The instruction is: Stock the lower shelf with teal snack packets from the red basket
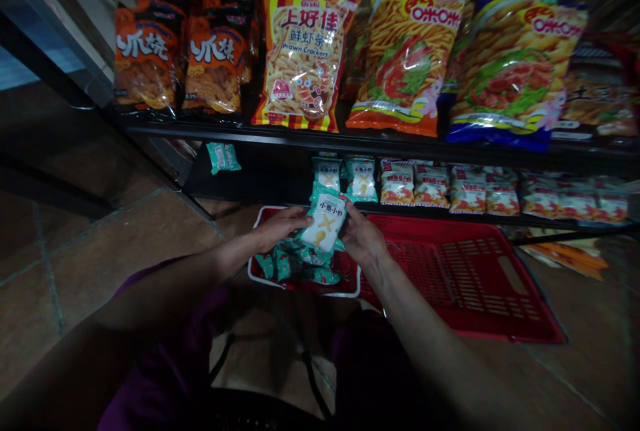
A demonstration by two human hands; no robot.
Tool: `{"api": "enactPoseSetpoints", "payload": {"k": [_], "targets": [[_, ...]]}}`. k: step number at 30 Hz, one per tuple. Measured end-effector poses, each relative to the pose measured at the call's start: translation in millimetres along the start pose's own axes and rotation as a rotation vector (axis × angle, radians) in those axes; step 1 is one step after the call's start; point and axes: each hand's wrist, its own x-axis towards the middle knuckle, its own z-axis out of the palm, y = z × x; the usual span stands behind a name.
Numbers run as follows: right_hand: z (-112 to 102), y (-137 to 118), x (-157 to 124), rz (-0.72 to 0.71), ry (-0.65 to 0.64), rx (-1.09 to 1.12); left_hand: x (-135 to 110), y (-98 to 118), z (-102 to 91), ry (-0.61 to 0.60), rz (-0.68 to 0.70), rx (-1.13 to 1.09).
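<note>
Between my two hands is a small teal and white snack bag (326,219), upright with its printed front facing me. My left hand (281,227) grips its left edge, and my right hand (364,237) holds its right edge. Below it, a red basket with a white handle (254,273) contains several teal snack bags (285,263). Just behind, two matching teal bags (362,179) stand at the front of the lower shelf (270,181). One more teal bag (223,157) lies alone at that shelf's left end.
A second red basket (480,271) sits on the tiled floor to the right. Small white and red snack bags (432,184) line the lower shelf. Large chip bags, among them prawn crackers (305,57), fill the upper shelf (300,139). A black shelf post (45,64) rises at left.
</note>
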Motion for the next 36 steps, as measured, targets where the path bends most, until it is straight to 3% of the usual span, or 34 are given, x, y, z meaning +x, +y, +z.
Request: {"api": "enactPoseSetpoints", "payload": {"k": [4,9,15,20,23,28,36], "targets": [[-4,-1,5,-0.047,0.054,0.014,-2,-9,6.0,-0.094,-0.045,-0.021],[-7,-8,5,-0.080,0.034,-0.070,2,-17,7.0,-0.056,0.040,0.013],[-7,-21,-1,-0.450,0.016,-0.348,7,-25,-4.3,0.052,0.233,0.418],[-3,-20,-1,-0.442,0.009,-0.433,1,-19,0.8,0.108,0.291,0.643],[-3,-21,0,-0.425,0.065,-0.405,0,-18,2.0,0.133,0.293,0.632],[-4,-25,-3,-0.406,0.104,-0.373,0,-21,-0.9,0.027,0.347,0.597],[-5,-27,0,-0.433,0.182,-0.326,9,-31,0.7,-0.118,0.192,0.339]]}}
